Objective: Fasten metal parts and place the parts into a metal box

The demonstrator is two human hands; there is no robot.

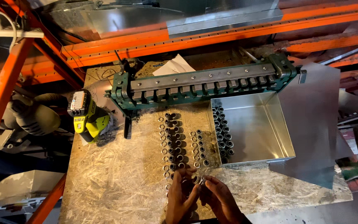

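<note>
Both hands low at the near edge of the tabletop [117, 186], a chipboard slab. Left hand [180, 198] and right hand [219, 200] drawn close together, fingertips meeting around a small metal ring [197, 179]; left grip pinched on the ring, right grip touching it from the other side, whether truly clamped cannot be told at this size.

Landmark: the galvanised tray [266, 128], an open sheet-metal box.

- Inside the tray, along its left wall: two tight columns of dark short sleeves [223, 135], standing on end.
- Just left of the tray, on the bare board: loose rows of rings and sleeves [172, 141], running from the far side toward the hands; the held ring at the near end of these rows, just off the tray's near-left corner.
- Behind the tray, touching its far wall: a green bending machine [204, 85] with a grey steel bar across its top.
- Behind that machine: a white folded paper [174, 66].
- Under and to the right of the tray: a flat metal sheet [315, 124], overhanging the tabletop edge.
- Far left of the tray, at the tabletop corner: a yellow-green cordless drill [85, 116], lying on its side.
- Above and behind everything: orange rack beams [212, 35] with bright sheet metal stacked on them.
</note>
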